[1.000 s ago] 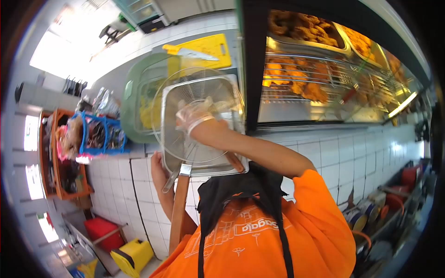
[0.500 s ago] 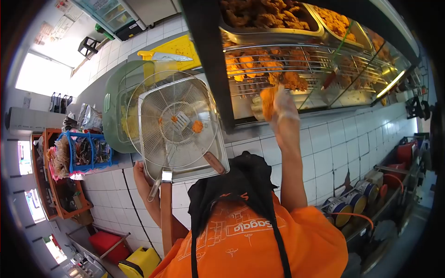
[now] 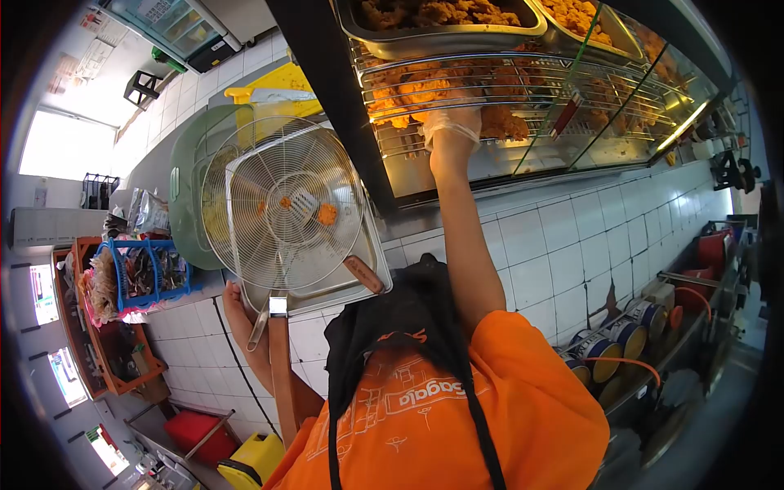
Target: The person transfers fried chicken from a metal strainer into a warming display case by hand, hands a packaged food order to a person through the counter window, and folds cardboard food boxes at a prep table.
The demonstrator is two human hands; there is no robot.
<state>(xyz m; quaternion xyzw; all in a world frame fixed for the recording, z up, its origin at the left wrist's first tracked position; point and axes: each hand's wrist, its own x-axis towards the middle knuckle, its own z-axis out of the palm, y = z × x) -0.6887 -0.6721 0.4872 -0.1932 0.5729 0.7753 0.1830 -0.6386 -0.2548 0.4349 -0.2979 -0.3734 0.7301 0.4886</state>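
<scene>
My right hand (image 3: 453, 129), in a clear plastic glove, reaches into the lit display cabinet at the wire rack (image 3: 490, 102). Its fingers are hidden among the fried chicken pieces (image 3: 407, 100), so I cannot see whether it holds one. At lower left, my left hand (image 3: 233, 297) grips the edge of a rectangular metal tray (image 3: 371, 233); part of its fingers is under the rim. A round wire skimmer (image 3: 282, 175) lies over the tray, its wooden handle (image 3: 279, 351) pointing toward me. Small fried bits (image 3: 327, 214) show at the skimmer, and wooden-handled tongs (image 3: 363, 273) lie in the tray.
A green tub (image 3: 186, 196) stands left of the tray. Behind it, a knife (image 3: 278, 95) lies on a yellow cutting board (image 3: 298, 82). The cabinet's dark post (image 3: 322, 98) rises between tray and rack. Metal pans (image 3: 449, 37) of fried chicken sit above the rack.
My right hand, which held a fried chicken piece at the cabinet's front edge, has moved forward into the rack. The view has shifted slightly; my left hand still grips the tray.
</scene>
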